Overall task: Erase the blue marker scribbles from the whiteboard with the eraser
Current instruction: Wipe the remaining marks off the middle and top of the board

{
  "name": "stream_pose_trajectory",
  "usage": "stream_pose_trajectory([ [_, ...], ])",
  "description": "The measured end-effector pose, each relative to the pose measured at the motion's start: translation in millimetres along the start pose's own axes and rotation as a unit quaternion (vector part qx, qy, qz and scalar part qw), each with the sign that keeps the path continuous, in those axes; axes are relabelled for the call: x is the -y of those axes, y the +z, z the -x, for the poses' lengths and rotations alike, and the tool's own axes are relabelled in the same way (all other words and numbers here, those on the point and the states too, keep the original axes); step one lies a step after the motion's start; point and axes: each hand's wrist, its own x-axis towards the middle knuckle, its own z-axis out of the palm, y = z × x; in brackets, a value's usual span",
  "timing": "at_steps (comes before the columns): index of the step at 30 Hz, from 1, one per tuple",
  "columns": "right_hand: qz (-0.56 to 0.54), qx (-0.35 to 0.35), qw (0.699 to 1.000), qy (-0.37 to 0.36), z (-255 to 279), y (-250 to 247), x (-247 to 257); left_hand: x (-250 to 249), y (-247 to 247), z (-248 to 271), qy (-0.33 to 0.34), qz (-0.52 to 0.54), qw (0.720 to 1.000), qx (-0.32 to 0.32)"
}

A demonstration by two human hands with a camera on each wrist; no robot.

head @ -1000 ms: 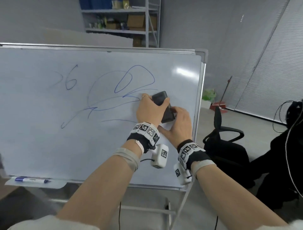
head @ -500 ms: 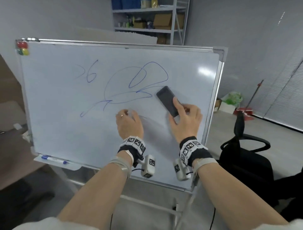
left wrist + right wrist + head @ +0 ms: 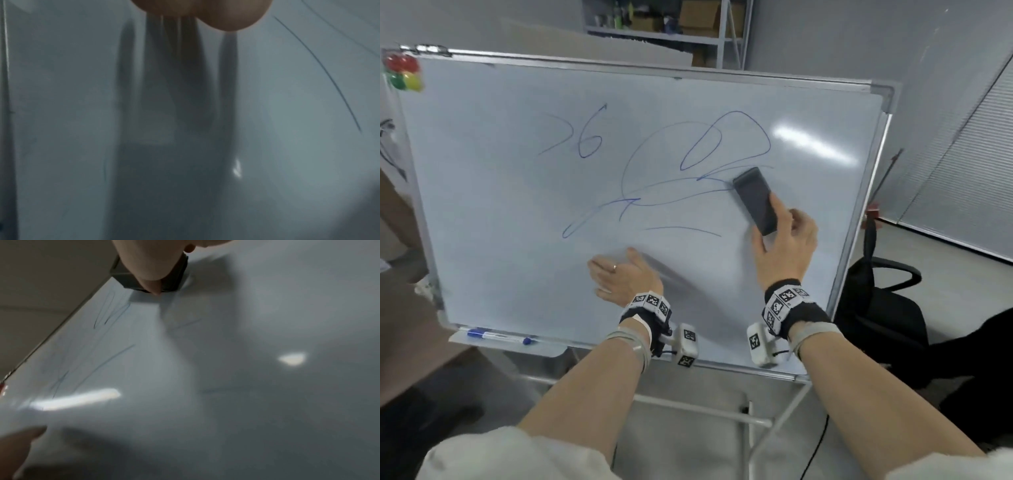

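Grey walls and a metal shelf point(image 3: 667, 24) stand behind the whiteboard point(image 3: 493, 219), whose blue scribbles point(image 3: 688, 171) fill its upper middle. At their right end the dark eraser point(image 3: 755, 200) lies flat on the board, above the right hand point(image 3: 786, 245), which grips its lower end with curled fingers. Down and to the left, the left hand point(image 3: 625, 277) presses flat on bare board, fingers straight. Only the head view shows the marker point(image 3: 498, 335) on the tray; the right wrist view shows the eraser's thick side point(image 3: 127, 279).
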Motion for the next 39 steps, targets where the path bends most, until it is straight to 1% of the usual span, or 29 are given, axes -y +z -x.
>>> stream_pose_trajectory([
  [3, 0.016, 0.046, 0.996, -0.074, 23, 20, 24, 2, -5, -28, 0.018, -0.008, 1.0, -0.007],
  [5, 0.048, 0.1, 0.986, -0.126, 39, 33, 39, 5, -9, -45, 0.028, -0.006, 1.0, -0.011],
  [7, 0.088, 0.152, 0.972, -0.154, 54, 42, 50, 9, -13, -56, 0.03, -0.006, 0.999, -0.011],
  [8, 0.099, 0.162, 0.969, -0.156, 60, 45, 54, 13, -14, -59, 0.028, -0.005, 1.0, -0.004],
  [9, 0.103, 0.16, 0.97, -0.153, 61, 46, 59, 17, -15, -62, 0.025, -0.004, 1.0, 0.004],
  [11, 0.095, 0.127, 0.979, -0.126, 57, 45, 66, 26, -18, -65, 0.021, -0.008, 1.0, 0.018],
  [13, 0.07, 0.066, 0.994, -0.058, 47, 42, 69, 32, -21, -68, 0.023, -0.01, 0.999, 0.026],
  [15, 0.046, 0.019, 0.999, 0.021, 40, 42, 71, 35, -26, -72, 0.024, -0.007, 0.999, 0.029],
  [16, 0.04, 0.011, 0.998, 0.039, 41, 44, 73, 35, -29, -73, 0.026, -0.005, 0.999, 0.028],
  [17, 0.039, 0.017, 0.999, 0.033, 44, 47, 77, 35, -32, -75, 0.026, -0.004, 0.999, 0.029],
  [18, 0.041, 0.034, 0.999, 0.003, 50, 52, 82, 35, -34, -76, 0.026, -0.002, 0.999, 0.028],
  [19, 0.043, 0.062, 0.996, -0.046, 57, 58, 87, 34, -36, -78, 0.029, 0.002, 0.999, 0.024],
  [20, 0.05, 0.1, 0.988, -0.104, 66, 65, 92, 33, -39, -80, 0.034, 0.006, 0.999, 0.016],
  [22, 0.077, 0.174, 0.961, -0.202, 80, 77, 96, 34, -44, -86, 0.041, 0.009, 0.999, -0.006],
  [23, 0.087, 0.196, 0.95, -0.228, 83, 80, 96, 35, -48, -89, 0.038, 0.008, 0.999, -0.01],
  [24, 0.087, 0.199, 0.948, -0.233, 81, 80, 96, 37, -53, -94, 0.031, 0.007, 0.999, -0.009],
  [25, 0.08, 0.181, 0.955, -0.221, 77, 80, 97, 40, -57, -97, 0.024, 0.006, 1.0, -0.006],
  [26, 0.066, 0.149, 0.967, -0.195, 68, 79, 98, 42, -61, -100, 0.019, 0.003, 1.0, -0.003],
  [28, 0.023, 0.066, 0.991, -0.112, 49, 79, 103, 50, -69, -106, 0.019, -0.007, 1.0, 0.007],
  [29, 0.002, 0.035, 0.997, -0.076, 41, 79, 107, 52, -71, -108, 0.022, -0.01, 1.0, 0.012],
  [30, -0.015, 0.021, 0.998, -0.056, 37, 82, 111, 56, -74, -110, 0.024, -0.014, 1.0, 0.015],
  [31, -0.024, 0.022, 0.998, -0.057, 38, 85, 114, 59, -77, -113, 0.023, -0.018, 0.999, 0.015],
  [33, -0.03, 0.063, 0.992, -0.102, 51, 91, 118, 63, -81, -116, 0.02, -0.019, 0.999, 0.016],
  [34, -0.029, 0.099, 0.985, -0.139, 63, 97, 119, 64, -83, -118, 0.019, -0.016, 1.0, 0.017],
  [35, -0.021, 0.14, 0.972, -0.187, 76, 103, 118, 65, -85, -121, 0.019, -0.012, 1.0, 0.019],
  [37, 0.007, 0.217, 0.935, -0.28, 96, 116, 118, 68, -88, -131, 0.022, -0.013, 0.999, 0.022],
  [38, 0.016, 0.233, 0.926, -0.296, 97, 120, 120, 70, -89, -138, 0.027, -0.016, 0.999, 0.022],
  [39, 0.015, 0.225, 0.932, -0.283, 93, 122, 124, 72, -90, -147, 0.033, -0.019, 0.999, 0.021],
])
